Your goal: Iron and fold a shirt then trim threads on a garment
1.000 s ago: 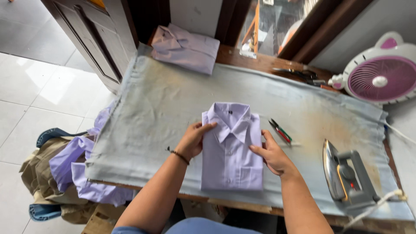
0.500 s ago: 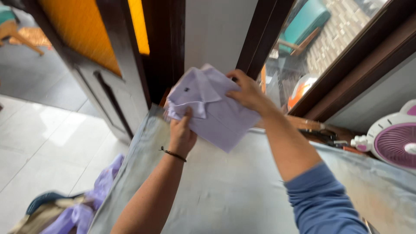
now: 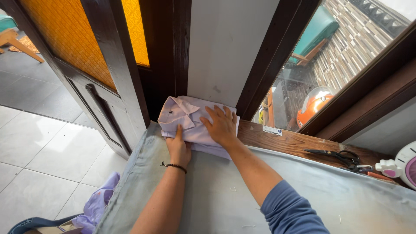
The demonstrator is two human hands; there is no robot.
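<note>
Soft matt cloth shirts (image 3: 190, 123) lie on grey fabric padding (image 3: 303, 190) beside a dark glossy wooden frame (image 3: 268, 73).

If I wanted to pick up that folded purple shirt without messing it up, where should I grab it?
Probably by the near folded edge of the shirt, coming from the table side, fingers slid flat underneath. It lies flat at the table's far corner with the wall right behind it, so the back is blocked. The left hand already rests at that edge; the right hand presses on top.
</note>
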